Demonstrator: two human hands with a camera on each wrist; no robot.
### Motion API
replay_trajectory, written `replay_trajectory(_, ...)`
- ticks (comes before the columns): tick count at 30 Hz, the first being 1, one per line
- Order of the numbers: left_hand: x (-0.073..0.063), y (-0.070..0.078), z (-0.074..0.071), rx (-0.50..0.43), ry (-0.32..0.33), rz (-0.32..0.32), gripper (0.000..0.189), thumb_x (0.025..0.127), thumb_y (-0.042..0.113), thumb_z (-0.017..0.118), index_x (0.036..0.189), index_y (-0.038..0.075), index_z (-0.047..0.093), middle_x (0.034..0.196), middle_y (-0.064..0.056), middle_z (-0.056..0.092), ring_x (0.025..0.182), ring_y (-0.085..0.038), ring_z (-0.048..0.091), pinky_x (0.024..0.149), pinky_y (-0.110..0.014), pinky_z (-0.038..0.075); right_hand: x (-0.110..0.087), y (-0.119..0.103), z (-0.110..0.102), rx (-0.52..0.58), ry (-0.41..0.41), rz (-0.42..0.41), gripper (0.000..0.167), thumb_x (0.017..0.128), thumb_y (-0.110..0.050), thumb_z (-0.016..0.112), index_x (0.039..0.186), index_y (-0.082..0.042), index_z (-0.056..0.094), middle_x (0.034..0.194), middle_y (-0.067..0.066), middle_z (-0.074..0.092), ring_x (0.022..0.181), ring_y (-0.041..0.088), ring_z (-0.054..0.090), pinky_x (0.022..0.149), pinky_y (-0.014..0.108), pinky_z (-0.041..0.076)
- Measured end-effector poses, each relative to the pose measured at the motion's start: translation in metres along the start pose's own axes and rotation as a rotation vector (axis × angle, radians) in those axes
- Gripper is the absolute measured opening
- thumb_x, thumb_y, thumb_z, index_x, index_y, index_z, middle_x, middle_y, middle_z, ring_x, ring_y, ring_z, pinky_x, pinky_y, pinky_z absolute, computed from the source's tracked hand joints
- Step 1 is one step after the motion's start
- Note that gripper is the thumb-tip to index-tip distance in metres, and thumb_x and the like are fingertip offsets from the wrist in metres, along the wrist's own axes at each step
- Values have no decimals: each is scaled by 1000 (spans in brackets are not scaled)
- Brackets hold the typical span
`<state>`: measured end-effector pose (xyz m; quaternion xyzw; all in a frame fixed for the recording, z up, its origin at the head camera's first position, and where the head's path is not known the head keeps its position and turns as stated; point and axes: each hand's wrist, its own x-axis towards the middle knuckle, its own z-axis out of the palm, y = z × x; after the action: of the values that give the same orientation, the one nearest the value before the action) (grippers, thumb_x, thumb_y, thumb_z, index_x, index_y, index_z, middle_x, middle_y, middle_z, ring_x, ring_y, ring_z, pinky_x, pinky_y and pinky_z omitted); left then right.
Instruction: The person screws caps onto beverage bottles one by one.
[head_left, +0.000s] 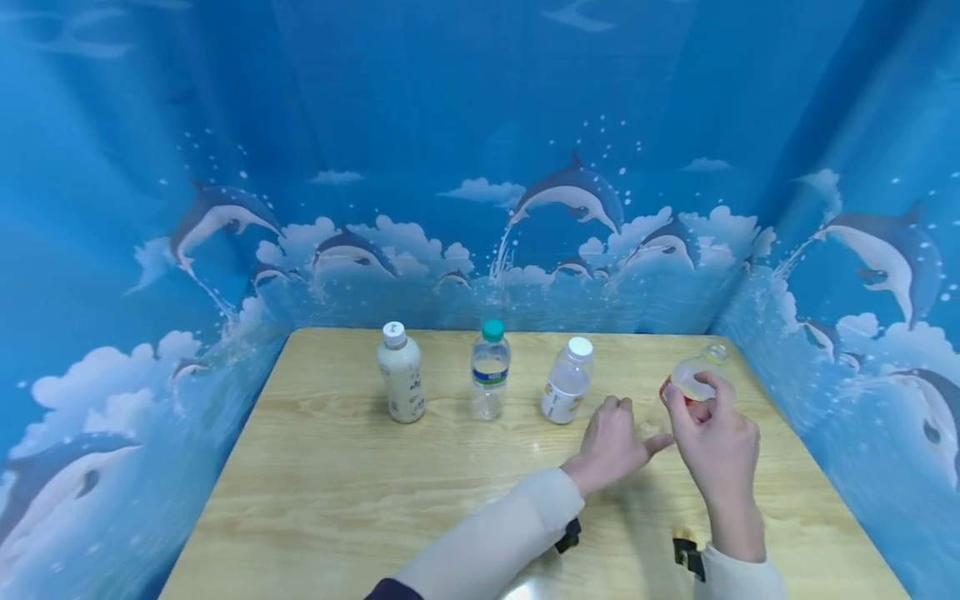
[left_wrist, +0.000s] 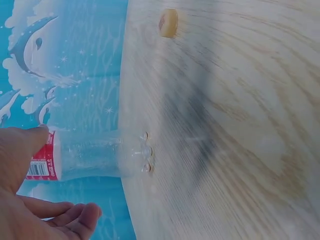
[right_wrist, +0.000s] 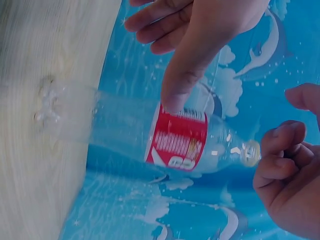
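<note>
A clear plastic bottle (right_wrist: 125,120) with a red label stands upright on the table's right side, its mouth uncapped. My left hand (head_left: 615,442) is beside it; the thumb (left_wrist: 30,140) lies at the label, while the other fingers stand apart from the bottle. Close to the bottle's mouth is my right hand (head_left: 716,433), its fingers loosely bent and nothing visible between them. A yellow cap (left_wrist: 168,23) lies on the tabletop; in the head view it shows beside the right wrist.
Left of the hands stand three capped bottles: a whitish one (head_left: 402,379), a clear one with a green cap (head_left: 490,375) and a clear one with a white cap (head_left: 567,383). Dolphin-printed blue curtains (head_left: 480,125) enclose the wooden table (head_left: 337,500) at the back and sides.
</note>
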<state>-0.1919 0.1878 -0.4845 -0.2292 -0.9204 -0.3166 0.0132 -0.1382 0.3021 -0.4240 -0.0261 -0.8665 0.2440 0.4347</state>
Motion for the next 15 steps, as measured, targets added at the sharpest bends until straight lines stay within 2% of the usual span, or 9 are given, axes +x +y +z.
replay_trajectory(6, 13, 7, 8, 0, 1, 22, 76, 93, 70, 67, 128, 3, 67, 112, -4, 67, 94, -11, 65, 79, -19, 56, -2, 7, -10, -47, 9, 89, 33, 91, -15, 78, 112, 8, 68, 54, 10, 60, 48, -17, 29, 44, 21, 28)
replay_trajectory(11, 19, 12, 12, -34, -44, 1, 88, 92, 72, 66, 146, 3, 57, 130, -6, 66, 112, -14, 67, 90, -22, 58, -3, 12, -15, -82, -2, 132, 32, 92, -16, 77, 111, 8, 68, 55, 11, 59, 45, -11, 31, 43, 20, 29)
replay_trajectory(15, 22, 17, 14, -52, -66, -30, 95, 91, 73, 66, 155, 6, 49, 142, -7, 62, 123, -18, 66, 97, -26, 58, -3, 16, -18, -93, -10, 157, 32, 93, -17, 77, 113, 7, 68, 54, 10, 58, 44, -7, 32, 44, 21, 29)
